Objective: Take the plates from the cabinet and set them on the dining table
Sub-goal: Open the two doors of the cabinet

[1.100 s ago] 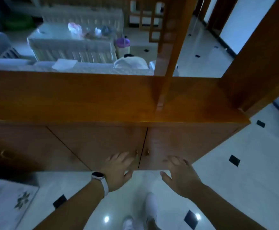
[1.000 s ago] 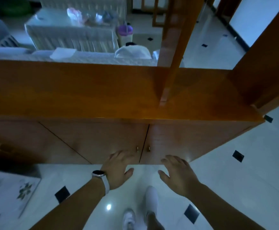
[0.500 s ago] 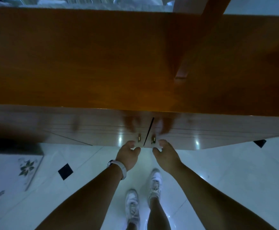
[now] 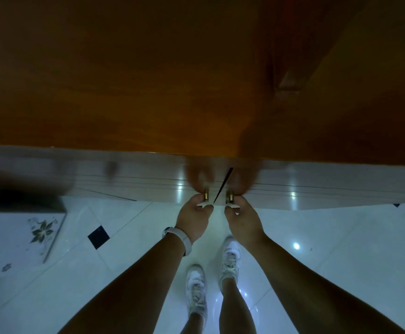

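Observation:
A brown wooden cabinet [image 4: 148, 80] fills the upper half of the view, seen from above. Its two glossy doors meet at a dark seam [image 4: 223, 186], with a thin gap showing between them. My left hand [image 4: 193, 218], a white watch on its wrist, pinches the small brass knob [image 4: 206, 195] of the left door. My right hand [image 4: 243, 219] pinches the brass knob [image 4: 230, 196] of the right door. No plates are visible; the inside of the cabinet is hidden.
White glossy floor tiles [image 4: 341, 249] with small black diamond insets lie below. My feet in white sneakers [image 4: 230, 259] stand close to the cabinet. A white panel with flower prints [image 4: 20, 239] sits at the left.
My head has tilted down and closer, so the room beyond has left the view. Both hands went from open, reaching toward the doors, to pinching the two brass knobs.

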The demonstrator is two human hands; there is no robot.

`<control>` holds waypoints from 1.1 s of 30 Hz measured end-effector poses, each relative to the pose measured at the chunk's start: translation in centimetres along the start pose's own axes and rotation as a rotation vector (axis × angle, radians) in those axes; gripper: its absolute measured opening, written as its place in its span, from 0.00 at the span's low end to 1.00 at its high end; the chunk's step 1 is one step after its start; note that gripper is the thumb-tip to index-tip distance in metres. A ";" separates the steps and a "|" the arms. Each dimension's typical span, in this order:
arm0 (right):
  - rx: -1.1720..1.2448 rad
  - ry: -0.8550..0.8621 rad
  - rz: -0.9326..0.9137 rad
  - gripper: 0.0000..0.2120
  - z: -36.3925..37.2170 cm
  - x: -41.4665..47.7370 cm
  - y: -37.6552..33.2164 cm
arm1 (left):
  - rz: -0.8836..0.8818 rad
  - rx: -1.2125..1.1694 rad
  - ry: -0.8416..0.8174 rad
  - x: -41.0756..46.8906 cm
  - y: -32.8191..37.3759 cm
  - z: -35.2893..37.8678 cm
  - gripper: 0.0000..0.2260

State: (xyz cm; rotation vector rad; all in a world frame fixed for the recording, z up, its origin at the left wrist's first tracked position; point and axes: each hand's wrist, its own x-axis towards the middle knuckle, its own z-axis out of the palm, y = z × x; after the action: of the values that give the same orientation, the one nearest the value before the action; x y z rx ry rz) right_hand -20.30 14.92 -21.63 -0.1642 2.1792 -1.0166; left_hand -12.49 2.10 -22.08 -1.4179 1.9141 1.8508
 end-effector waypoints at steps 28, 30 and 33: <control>-0.054 0.131 0.122 0.13 0.7 -8.7 5.5 | 0.108 0.264 0.002 -9.3 -9.1 -5.0 0.10; -0.072 0.123 0.130 0.15 0.5 -9.6 6.0 | 0.114 0.286 -0.008 -10.5 -9.9 -5.7 0.07; -0.108 0.108 0.132 0.15 0.3 -11.1 7.0 | 0.113 0.294 -0.003 -12.1 -11.0 -6.5 0.06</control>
State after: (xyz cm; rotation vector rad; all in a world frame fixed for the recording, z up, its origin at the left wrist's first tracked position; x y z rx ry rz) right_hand -10.70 23.81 -20.57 -0.0148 2.3113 -0.8526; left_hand 4.82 5.05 -20.50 -1.2368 2.1957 1.5292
